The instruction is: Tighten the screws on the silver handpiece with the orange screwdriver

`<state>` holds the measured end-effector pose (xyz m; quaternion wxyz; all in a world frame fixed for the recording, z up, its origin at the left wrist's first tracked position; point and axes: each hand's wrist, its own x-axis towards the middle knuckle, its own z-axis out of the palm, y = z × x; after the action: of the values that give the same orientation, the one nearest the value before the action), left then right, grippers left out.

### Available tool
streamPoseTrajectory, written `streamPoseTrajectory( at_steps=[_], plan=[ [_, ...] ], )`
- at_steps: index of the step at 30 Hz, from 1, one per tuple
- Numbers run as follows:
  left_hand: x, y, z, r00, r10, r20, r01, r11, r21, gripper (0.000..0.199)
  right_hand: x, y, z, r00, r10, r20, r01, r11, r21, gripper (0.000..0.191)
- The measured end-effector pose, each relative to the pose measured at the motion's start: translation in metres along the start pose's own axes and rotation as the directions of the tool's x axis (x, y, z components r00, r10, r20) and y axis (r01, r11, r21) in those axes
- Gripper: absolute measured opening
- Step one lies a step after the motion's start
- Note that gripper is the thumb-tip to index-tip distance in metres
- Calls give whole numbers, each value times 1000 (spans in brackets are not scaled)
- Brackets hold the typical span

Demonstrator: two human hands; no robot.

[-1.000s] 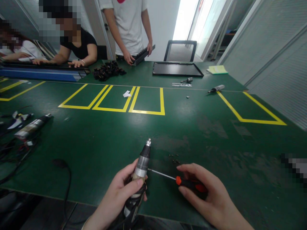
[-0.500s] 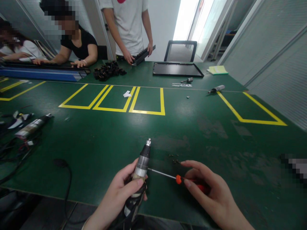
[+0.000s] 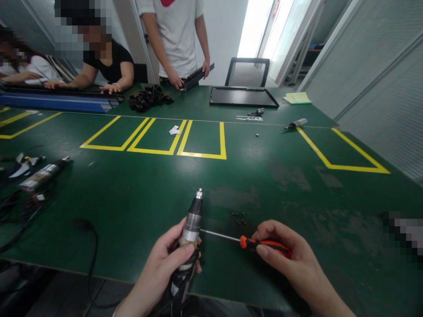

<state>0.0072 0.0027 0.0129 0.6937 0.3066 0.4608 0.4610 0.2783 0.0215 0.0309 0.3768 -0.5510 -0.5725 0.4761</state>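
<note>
My left hand [image 3: 170, 259] is wrapped round an electric screwdriver [image 3: 191, 226] with a black nose and a silver collar, its tip pointing up and away from me. In my right hand [image 3: 291, 259] is a screwdriver [image 3: 261, 245] with an orange and black handle. Its thin metal shaft points left, and the tip meets the side of the electric screwdriver at the silver collar, or lies very close to it. Several small screws [image 3: 240, 221] lie on the green table [image 3: 139, 189] just beyond the shaft.
Another electric screwdriver [image 3: 46, 173] lies among cables on the left. Yellow tape outlines [image 3: 201, 155] mark the table. At the far side are a black frame panel [image 3: 244, 97], a heap of black parts [image 3: 148, 97], a silver tool [image 3: 296, 124] and co-workers; one person [image 3: 178, 39] holds a black strip.
My right hand's fingers have closed further round the handle, with the index finger drawn back from near the screws. The view has shifted slightly, and both tools appear a little further left.
</note>
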Motion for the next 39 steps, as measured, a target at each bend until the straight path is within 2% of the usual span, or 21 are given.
streamPoseTrajectory(
  at_steps=[4,7,17,22,27,34,39],
  plan=[
    [1,0,1,1000,9,-3,-9,1000,-10,41,-1,4,-3,994,17,108,-36,983,180,25],
    [2,1,0,1000,10,12,-10,1000,-16,36,-1,4,-4,985,69,158,-102,973,208,26],
    [3,3,-3,999,3,33,-2,1000,-29,36,-2,0,0,962,227,150,-263,918,298,48],
    [2,3,-3,999,8,31,-7,1000,-30,34,0,-3,4,965,235,113,-254,943,216,58],
    [2,3,-5,1000,3,28,-2,999,-39,40,2,0,4,972,221,78,-230,964,135,62],
    [3,2,-4,1000,-5,22,6,999,-43,42,1,-4,4,967,226,117,-236,968,80,55],
    [2,1,-4,1000,-4,12,4,999,-44,44,2,-7,2,997,81,7,-81,996,-45,36]
  ],
)
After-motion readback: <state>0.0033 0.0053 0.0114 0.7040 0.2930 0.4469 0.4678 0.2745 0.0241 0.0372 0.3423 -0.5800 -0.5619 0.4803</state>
